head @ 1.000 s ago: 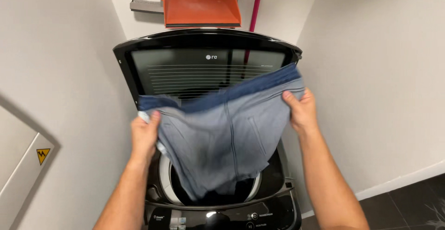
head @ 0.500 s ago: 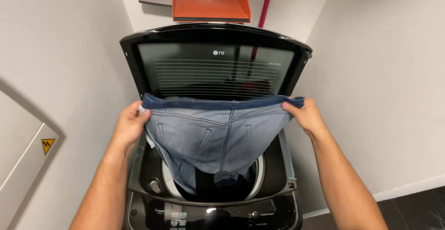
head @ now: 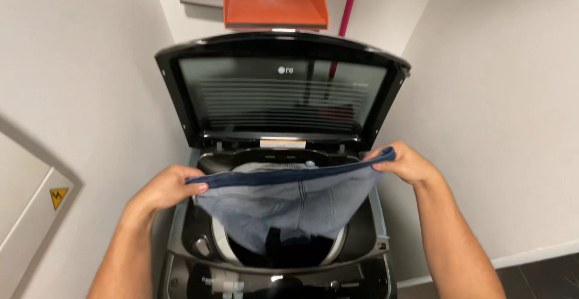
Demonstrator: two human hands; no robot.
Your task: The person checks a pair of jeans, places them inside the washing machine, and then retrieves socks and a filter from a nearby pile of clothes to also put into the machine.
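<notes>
I hold a grey-blue garment [head: 289,205] with a dark blue waistband stretched between both hands. My left hand [head: 166,187] pinches the waistband's left end and my right hand [head: 405,163] pinches its right end. The cloth hangs low over the round drum opening [head: 220,248] of a black top-loading washing machine [head: 362,239], its lower part dipping into the drum. The machine's glass lid [head: 283,91] stands open and upright behind the garment.
An orange dustpan [head: 274,0] and a pink broom handle [head: 348,3] hang on the wall above the lid. White walls close in on the left and right. A panel with a yellow warning sticker [head: 57,196] is at the left. Dark floor tiles [head: 543,272] show at lower right.
Both hands have come down with the garment, from in front of the lid to just above the drum opening, and more of the cloth now hangs into the drum.
</notes>
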